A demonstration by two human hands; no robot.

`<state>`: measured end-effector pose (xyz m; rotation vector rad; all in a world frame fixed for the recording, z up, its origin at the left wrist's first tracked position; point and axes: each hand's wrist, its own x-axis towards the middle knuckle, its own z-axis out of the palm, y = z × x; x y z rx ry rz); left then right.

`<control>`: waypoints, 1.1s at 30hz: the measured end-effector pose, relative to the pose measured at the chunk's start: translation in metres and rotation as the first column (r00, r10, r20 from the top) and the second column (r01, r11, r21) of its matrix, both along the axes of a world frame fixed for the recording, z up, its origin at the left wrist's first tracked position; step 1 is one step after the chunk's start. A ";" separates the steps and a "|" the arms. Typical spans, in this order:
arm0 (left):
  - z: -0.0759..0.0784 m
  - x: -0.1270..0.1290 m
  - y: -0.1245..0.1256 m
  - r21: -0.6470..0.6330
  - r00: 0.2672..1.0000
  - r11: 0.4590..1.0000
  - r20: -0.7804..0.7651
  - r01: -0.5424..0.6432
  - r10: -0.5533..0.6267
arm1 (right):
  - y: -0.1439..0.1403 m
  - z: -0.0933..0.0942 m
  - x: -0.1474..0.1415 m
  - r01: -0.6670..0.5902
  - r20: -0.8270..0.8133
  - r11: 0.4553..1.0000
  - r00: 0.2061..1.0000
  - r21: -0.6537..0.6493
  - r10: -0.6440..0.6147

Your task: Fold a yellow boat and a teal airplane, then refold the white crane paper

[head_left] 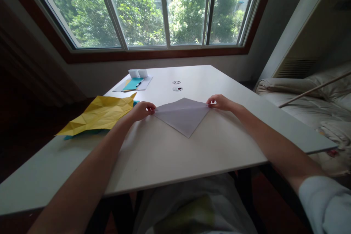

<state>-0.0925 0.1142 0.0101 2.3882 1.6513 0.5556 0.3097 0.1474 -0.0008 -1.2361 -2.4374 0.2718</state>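
Observation:
A pale grey sheet of paper (183, 117) lies folded on the white table (164, 157), one point aimed toward me. My left hand (142, 110) pinches its left corner. Its right corner is pinched by my right hand (219, 102). The upper flap is raised slightly between the two hands. Both forearms reach across the near table edge.
A creased yellow sheet (100, 115) lies over teal paper at the table's left edge. At the back left are white sheets with a teal sheet and a pen (134, 84), plus a small folded white paper (138, 73). Two small round objects (177, 85) sit mid-table. Bedding (309, 102) is on the right.

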 end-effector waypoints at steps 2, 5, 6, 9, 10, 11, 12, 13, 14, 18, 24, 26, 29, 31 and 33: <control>-0.001 -0.001 0.000 0.014 0.999 1.000 -0.031 0.005 -0.005 | 0.000 -0.001 0.001 0.012 0.011 1.000 1.000 0.002 -0.012; 0.000 -0.002 0.000 0.020 0.999 1.000 -0.050 -0.009 0.010 | -0.001 0.000 0.001 0.027 0.021 1.000 0.999 -0.001 -0.027; 0.001 -0.002 0.000 0.016 0.999 1.000 -0.047 -0.018 0.019 | -0.002 0.001 0.001 0.031 0.023 1.000 0.999 -0.004 -0.031; 0.003 -0.002 -0.002 -0.008 0.999 0.999 -0.019 -0.044 0.044 | -0.005 0.003 0.000 0.044 0.022 0.999 0.999 -0.020 -0.043; 0.003 -0.003 -0.002 -0.018 0.999 0.999 -0.010 -0.047 0.047 | -0.006 0.004 0.000 0.049 0.021 0.998 0.999 -0.027 -0.048; 0.004 -0.003 -0.002 -0.027 0.999 0.999 -0.003 -0.046 0.046 | -0.006 0.004 0.000 0.054 0.019 0.998 0.998 -0.033 -0.053; 0.004 -0.003 -0.003 -0.034 0.999 0.998 0.001 -0.044 0.044 | -0.006 0.005 0.000 0.060 0.019 0.998 0.998 -0.037 -0.059; 0.004 -0.003 -0.003 -0.039 0.999 0.998 0.003 -0.041 0.042 | -0.006 0.005 0.000 0.064 0.019 0.997 0.998 -0.040 -0.063; 0.004 -0.003 -0.003 -0.042 0.999 0.998 0.005 -0.039 0.039 | -0.006 0.005 0.000 0.067 0.020 0.997 0.998 -0.042 -0.067; 0.005 -0.004 -0.003 -0.034 0.999 0.999 0.000 -0.035 0.035 | -0.005 0.004 0.001 0.066 0.026 0.997 0.998 -0.039 -0.065; 0.005 -0.003 -0.003 -0.021 1.000 1.000 0.003 -0.019 0.019 | -0.005 0.002 0.002 0.053 0.043 0.998 0.998 -0.013 -0.053; 0.005 -0.003 -0.003 -0.017 1.000 1.000 0.010 -0.006 0.006 | -0.004 0.002 0.002 0.053 0.043 0.999 0.998 -0.015 -0.052; 0.004 -0.004 -0.003 0.010 1.000 1.000 0.002 -0.001 0.001 | -0.004 0.002 0.002 0.054 0.041 0.998 0.998 -0.019 -0.053; 0.003 -0.005 -0.003 0.038 1.000 0.999 -0.004 0.005 -0.005 | -0.004 0.003 0.002 0.048 0.038 0.999 0.998 -0.014 -0.047; 0.003 -0.005 -0.003 0.060 1.000 0.998 -0.002 0.015 -0.015 | -0.004 0.003 0.002 0.031 0.033 1.000 0.999 -0.003 -0.031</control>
